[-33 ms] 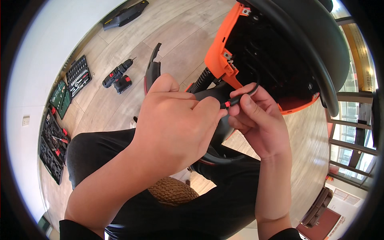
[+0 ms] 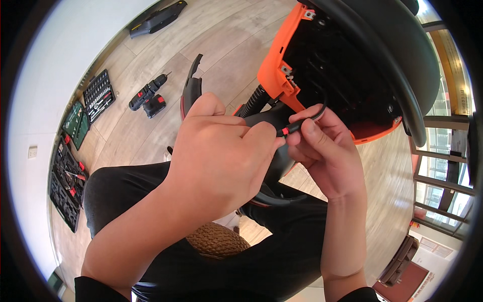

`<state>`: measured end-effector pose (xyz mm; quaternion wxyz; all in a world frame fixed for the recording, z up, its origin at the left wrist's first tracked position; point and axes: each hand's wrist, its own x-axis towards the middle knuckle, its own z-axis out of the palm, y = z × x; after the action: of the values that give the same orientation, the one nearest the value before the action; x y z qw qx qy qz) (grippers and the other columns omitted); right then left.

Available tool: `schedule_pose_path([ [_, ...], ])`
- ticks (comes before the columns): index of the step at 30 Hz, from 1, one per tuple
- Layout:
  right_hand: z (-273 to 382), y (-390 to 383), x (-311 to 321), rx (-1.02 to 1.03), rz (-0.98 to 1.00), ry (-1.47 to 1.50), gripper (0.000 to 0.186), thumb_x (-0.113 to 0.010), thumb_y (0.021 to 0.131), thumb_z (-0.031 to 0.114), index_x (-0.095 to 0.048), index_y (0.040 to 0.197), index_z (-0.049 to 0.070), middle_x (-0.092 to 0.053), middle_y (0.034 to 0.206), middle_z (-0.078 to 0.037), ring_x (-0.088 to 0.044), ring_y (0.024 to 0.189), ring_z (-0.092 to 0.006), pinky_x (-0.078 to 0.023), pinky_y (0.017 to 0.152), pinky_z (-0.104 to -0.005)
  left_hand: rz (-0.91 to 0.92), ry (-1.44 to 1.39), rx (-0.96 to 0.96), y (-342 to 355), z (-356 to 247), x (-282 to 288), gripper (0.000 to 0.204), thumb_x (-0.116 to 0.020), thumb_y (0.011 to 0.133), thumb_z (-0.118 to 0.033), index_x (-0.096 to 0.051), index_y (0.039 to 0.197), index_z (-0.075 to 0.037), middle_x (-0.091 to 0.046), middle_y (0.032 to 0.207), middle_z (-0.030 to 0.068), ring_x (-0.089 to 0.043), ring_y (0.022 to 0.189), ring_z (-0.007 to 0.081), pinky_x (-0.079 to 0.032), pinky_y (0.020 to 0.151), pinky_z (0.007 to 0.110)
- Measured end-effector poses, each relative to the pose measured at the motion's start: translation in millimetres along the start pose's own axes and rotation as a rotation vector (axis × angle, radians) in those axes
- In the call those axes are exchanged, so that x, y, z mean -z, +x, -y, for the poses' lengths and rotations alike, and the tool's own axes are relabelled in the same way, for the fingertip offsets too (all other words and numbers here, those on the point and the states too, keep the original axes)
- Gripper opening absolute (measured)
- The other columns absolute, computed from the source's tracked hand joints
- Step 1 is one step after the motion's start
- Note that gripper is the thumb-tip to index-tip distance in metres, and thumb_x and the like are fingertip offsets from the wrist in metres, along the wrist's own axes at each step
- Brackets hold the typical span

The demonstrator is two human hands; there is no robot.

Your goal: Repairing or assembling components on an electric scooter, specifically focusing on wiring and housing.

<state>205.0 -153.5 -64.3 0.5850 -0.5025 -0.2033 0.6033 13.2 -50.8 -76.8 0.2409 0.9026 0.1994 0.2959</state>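
My left hand (image 2: 221,153) is closed around one end of a black cable connector with a red band (image 2: 285,131), its fingertips mostly hidden behind its back. My right hand (image 2: 329,148) pinches the connector just right of the band, between thumb and fingers. A thin black cable (image 2: 322,107) curves up from there into the dark cavity of an orange housing (image 2: 274,60), which is capped by a wide, curved black cover (image 2: 407,60). A ribbed black tube (image 2: 255,100) and a dark body part sit behind my hands.
A cordless drill (image 2: 146,98), socket case (image 2: 98,95), green case (image 2: 74,126), open tool case (image 2: 65,186) and black panels (image 2: 156,20) lie on the floor leftward. My legs (image 2: 121,191) frame a woven seat (image 2: 214,236). Windows (image 2: 432,171) and a sofa (image 2: 397,259) are rightward.
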Motion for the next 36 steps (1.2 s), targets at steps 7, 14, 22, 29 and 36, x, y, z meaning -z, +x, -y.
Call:
schedule_pose_path([
  [7,-0.6,0.2,-8.2,0.021,-0.122,-0.233,0.016,-0.069,0.1,0.015,-0.07,0.112,0.004,-0.075,0.087,-0.006,-0.051,0.063,-0.0009,-0.033,0.056,-0.0185,0.028,0.067,-0.022,-1.0,1.4,-2.6,0.015,-0.079,0.082,-0.01,-0.064,0.082,-0.009,-0.053,0.057,0.0026,-0.05,0.05,0.0236,-0.032,0.062,0.038],
  [14,-7.4,-7.2,-7.9,-0.055,-0.126,-0.182,0.016,-0.068,0.102,0.018,-0.069,0.112,0.006,-0.074,0.09,-0.003,-0.059,0.076,-0.0034,-0.04,0.064,-0.02,-0.01,0.056,-0.096,0.6,-1.7,-6.6,0.012,-0.077,0.081,-0.007,-0.065,0.083,-0.008,-0.054,0.061,0.0049,-0.047,0.052,0.0257,-0.031,0.062,0.039],
  [22,-17.0,-30.5,-16.9,0.009,-0.152,-0.159,0.014,-0.059,0.107,0.016,-0.06,0.11,0.002,-0.063,0.08,0.001,-0.06,0.077,-0.004,-0.045,0.071,-0.0207,0.169,0.063,-0.023,-0.5,-18.7,-10.6,0.016,-0.076,0.085,-0.013,-0.061,0.079,-0.011,-0.051,0.055,0.0003,-0.052,0.051,0.0213,-0.033,0.063,0.037],
  [29,-9.5,-41.0,-9.2,-0.141,-0.176,-0.29,0.016,-0.058,0.108,0.015,-0.06,0.114,0.001,-0.062,0.081,0.0,-0.059,0.076,-0.0045,-0.047,0.069,-0.0221,0.33,0.008,0.037,10.9,-28.2,-10.2,0.011,-0.077,0.083,-0.012,-0.067,0.083,-0.009,-0.059,0.059,-0.0003,-0.051,0.048,0.0198,-0.035,0.063,0.036],
  [36,-5.8,-51.1,1.7,-0.171,-0.23,-0.382,0.018,-0.061,0.105,0.015,-0.062,0.111,-0.002,-0.065,0.084,-0.002,-0.064,0.077,-0.0076,-0.053,0.071,-0.0244,0.373,-0.007,-0.036,17.2,-27.5,-21.5,0.015,-0.081,0.078,-0.01,-0.068,0.085,-0.008,-0.056,0.057,-0.002,-0.051,0.047,0.0161,-0.034,0.062,0.033],
])
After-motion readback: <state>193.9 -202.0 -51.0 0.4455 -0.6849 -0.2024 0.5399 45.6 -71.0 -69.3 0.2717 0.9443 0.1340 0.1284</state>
